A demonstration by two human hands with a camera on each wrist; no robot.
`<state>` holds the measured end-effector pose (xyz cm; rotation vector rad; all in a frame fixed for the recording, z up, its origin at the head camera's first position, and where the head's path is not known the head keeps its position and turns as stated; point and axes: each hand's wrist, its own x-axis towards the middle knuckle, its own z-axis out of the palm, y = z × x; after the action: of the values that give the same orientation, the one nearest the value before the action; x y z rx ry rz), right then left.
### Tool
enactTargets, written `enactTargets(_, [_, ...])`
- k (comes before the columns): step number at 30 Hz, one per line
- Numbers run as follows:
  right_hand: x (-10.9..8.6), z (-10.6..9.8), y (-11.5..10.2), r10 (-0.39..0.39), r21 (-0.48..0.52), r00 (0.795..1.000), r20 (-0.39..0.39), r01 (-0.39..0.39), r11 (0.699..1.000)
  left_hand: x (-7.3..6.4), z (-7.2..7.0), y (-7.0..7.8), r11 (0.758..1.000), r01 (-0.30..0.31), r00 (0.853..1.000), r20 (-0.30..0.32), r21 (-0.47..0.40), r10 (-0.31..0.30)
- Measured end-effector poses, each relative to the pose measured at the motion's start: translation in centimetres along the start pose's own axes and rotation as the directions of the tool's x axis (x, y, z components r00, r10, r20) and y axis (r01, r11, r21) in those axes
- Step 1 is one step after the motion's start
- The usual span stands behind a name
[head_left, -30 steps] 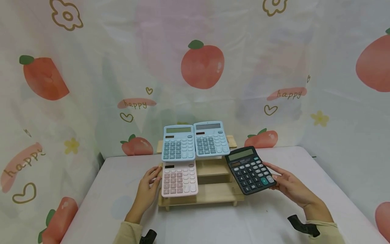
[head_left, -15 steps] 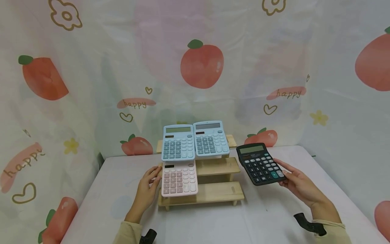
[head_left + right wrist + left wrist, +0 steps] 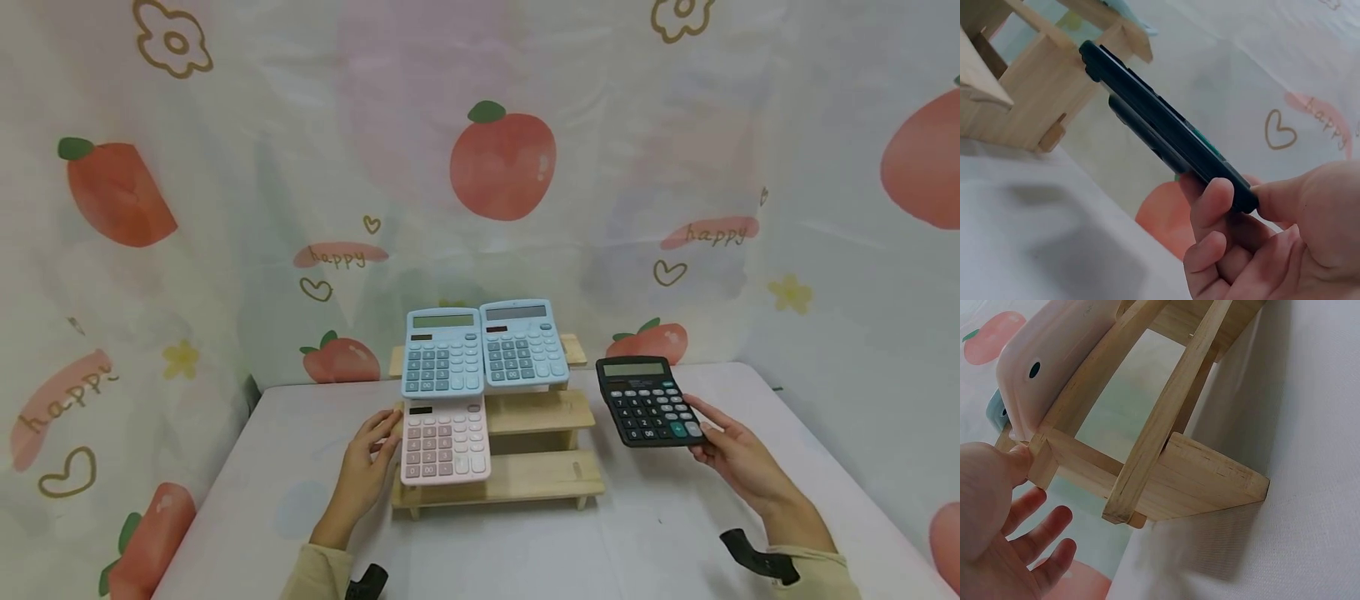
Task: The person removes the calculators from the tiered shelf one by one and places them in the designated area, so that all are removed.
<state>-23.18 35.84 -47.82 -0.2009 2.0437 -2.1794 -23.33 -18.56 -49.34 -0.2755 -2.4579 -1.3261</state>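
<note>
My right hand (image 3: 738,462) holds a black calculator (image 3: 648,404) by its lower right corner, in the air to the right of a stepped wooden rack (image 3: 540,475). The right wrist view shows the black calculator (image 3: 1160,119) edge-on, gripped between thumb and fingers. On the rack's left end, my left hand (image 3: 363,475) pinches the end of the middle shelf beside a pink calculator (image 3: 446,442). Its lower fingers (image 3: 1041,531) hang free in the left wrist view. Two light blue calculators, a left one (image 3: 442,354) and a right one (image 3: 525,346), lean side by side on the top shelf.
The rack stands on a white-covered table (image 3: 525,558). Behind and at both sides hangs a cloth backdrop (image 3: 375,125) printed with fruit, hearts and flowers. A black strap (image 3: 757,558) is on the right wrist.
The right hand has carried the black calculator rightward, away from the rack, and turned it more upright. The left hand and the other calculators keep their places on the rack.
</note>
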Motion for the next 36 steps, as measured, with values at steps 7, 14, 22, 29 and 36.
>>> enactTargets(7, [0.7, 0.5, 1.5, 0.077, -0.130, 0.993, -0.087, -0.088, 0.988, 0.0, 0.0, 0.1, 1.000, 0.010, 1.000, 0.007, 0.002, -0.010])
enactTargets(14, [1.1, 0.8, 2.7, 0.105, -0.173, 0.989, -0.107, -0.122, 0.977, 0.1, 0.0, 0.0, 1.000, 0.004, 1.000, 0.013, 0.005, -0.004])
enactTargets(22, [1.5, 0.9, 3.4, 0.153, -0.155, 0.982, -0.112, -0.169, 0.973, 0.1, 0.0, -0.1, 1.000, 0.001, 1.000, 0.003, 0.005, -0.001])
enactTargets(29, [1.7, 1.3, 3.6, 0.188, -0.228, 0.971, -0.149, -0.219, 0.949, 0.1, 0.0, -0.2, 1.000, -0.011, 1.000, -0.005, 0.008, 0.011])
enactTargets(36, [1.7, 1.2, 3.9, 0.212, -0.238, 0.965, -0.151, -0.244, 0.940, 0.0, 0.1, -0.2, 1.000, 0.019, 1.000, 0.004, 0.010, -0.019])
